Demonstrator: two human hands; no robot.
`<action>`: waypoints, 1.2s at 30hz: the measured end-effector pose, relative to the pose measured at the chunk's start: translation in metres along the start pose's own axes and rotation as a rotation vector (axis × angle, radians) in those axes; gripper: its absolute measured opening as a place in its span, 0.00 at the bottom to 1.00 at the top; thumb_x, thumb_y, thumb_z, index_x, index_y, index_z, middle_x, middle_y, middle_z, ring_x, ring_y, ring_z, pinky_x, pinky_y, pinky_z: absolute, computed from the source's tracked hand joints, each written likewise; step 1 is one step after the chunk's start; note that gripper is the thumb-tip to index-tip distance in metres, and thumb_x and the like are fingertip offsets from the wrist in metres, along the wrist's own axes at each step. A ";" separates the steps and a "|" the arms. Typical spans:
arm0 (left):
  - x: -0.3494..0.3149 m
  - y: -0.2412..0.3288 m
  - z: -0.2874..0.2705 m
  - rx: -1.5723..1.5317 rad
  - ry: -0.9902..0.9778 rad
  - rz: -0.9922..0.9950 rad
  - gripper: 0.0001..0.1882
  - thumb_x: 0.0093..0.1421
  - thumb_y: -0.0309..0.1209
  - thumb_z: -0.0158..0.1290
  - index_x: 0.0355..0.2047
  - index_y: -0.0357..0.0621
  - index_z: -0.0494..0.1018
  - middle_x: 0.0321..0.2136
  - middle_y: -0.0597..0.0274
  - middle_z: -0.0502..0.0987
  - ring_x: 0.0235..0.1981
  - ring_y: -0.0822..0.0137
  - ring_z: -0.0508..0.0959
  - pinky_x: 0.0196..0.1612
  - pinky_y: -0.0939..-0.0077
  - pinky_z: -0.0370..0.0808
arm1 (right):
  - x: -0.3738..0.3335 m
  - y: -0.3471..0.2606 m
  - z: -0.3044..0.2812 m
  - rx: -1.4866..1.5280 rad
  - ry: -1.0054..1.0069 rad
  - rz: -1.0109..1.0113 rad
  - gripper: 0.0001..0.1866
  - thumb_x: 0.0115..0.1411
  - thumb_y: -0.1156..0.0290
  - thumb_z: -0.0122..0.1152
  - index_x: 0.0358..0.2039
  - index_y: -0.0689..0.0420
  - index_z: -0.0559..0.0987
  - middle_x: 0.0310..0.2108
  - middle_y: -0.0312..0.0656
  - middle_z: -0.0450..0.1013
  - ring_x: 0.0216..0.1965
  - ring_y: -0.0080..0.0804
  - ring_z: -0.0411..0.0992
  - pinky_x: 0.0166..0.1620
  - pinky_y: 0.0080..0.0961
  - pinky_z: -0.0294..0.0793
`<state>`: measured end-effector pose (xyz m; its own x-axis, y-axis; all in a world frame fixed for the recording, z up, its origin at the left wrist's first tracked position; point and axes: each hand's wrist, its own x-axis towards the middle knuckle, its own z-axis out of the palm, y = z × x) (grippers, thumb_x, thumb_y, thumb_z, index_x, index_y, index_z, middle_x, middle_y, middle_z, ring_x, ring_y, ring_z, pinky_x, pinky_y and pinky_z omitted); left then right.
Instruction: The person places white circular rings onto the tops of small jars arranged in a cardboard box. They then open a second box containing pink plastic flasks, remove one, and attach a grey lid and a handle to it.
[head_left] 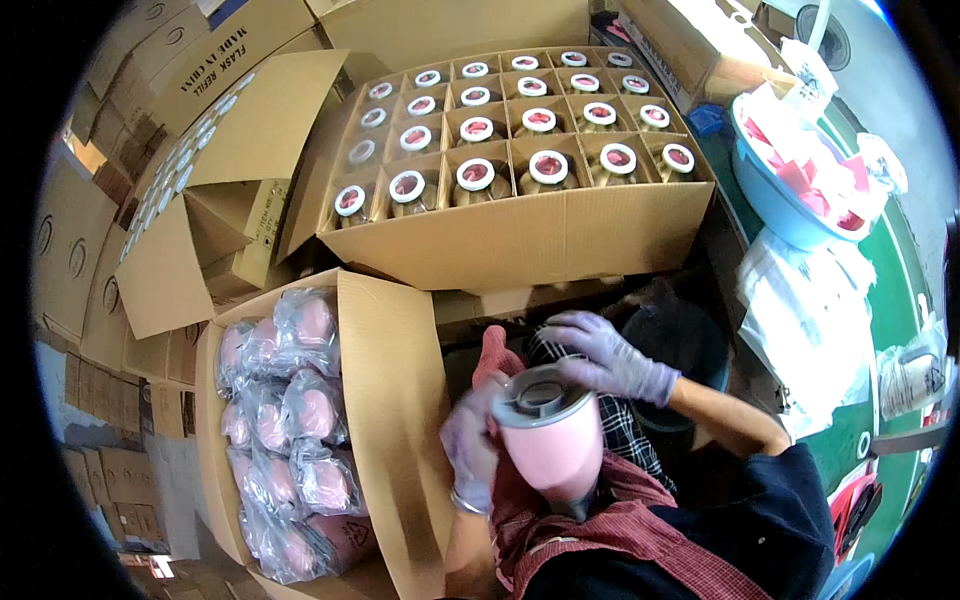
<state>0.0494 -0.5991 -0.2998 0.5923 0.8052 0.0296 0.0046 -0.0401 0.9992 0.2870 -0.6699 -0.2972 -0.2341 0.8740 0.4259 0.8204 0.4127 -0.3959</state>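
A pink vacuum flask body (pixel 553 450) with a grey collar (pixel 545 393) around its top stands tilted in my lap, narrowing toward its lower end. My left hand (pixel 470 445), gloved in thin pale purple and somewhat blurred, grips the flask's left side just under the collar. Over the collar's far right edge lies my right hand (pixel 605 358), in the same kind of glove, its fingers stretched out and apart. A red checked apron (pixel 620 540) covers my lap beneath the flask.
Left of me, an open carton (pixel 395 430) holds several plastic-wrapped pink pieces (pixel 315 412). Ahead, a divided carton (pixel 520 240) holds glass liners with white-ringed tops (pixel 548 167). A blue basin (pixel 785 205) with pink scraps and white plastic bags (pixel 805 335) sit on the green table at right.
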 end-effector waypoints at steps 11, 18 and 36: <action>0.049 -0.072 0.004 -0.353 -0.212 -0.041 0.21 0.70 0.41 0.37 0.51 0.35 0.66 0.44 0.60 0.72 0.47 0.67 0.73 0.55 0.73 0.68 | 0.015 -0.074 0.007 0.193 -0.020 0.093 0.44 0.56 0.34 0.46 0.62 0.58 0.64 0.61 0.55 0.59 0.63 0.56 0.55 0.65 0.49 0.50; 0.010 0.002 -0.012 -0.210 0.050 -0.099 0.24 0.70 0.41 0.39 0.51 0.34 0.73 0.48 0.56 0.77 0.54 0.62 0.73 0.62 0.70 0.63 | -0.007 -0.001 -0.003 0.233 -0.022 0.223 0.45 0.49 0.45 0.64 0.62 0.58 0.63 0.63 0.59 0.56 0.65 0.60 0.52 0.66 0.52 0.49; -0.007 -0.038 -0.025 -0.496 -0.005 0.094 0.24 0.70 0.36 0.34 0.51 0.32 0.72 0.46 0.48 0.79 0.50 0.56 0.77 0.61 0.64 0.66 | -0.043 0.025 0.001 0.326 -0.067 0.419 0.46 0.52 0.35 0.59 0.60 0.58 0.66 0.62 0.55 0.59 0.64 0.57 0.55 0.66 0.50 0.51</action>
<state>0.0250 -0.5880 -0.3371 0.5754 0.8088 0.1215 -0.4320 0.1745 0.8848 0.3172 -0.6967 -0.3258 0.0371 0.9910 0.1289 0.6484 0.0743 -0.7577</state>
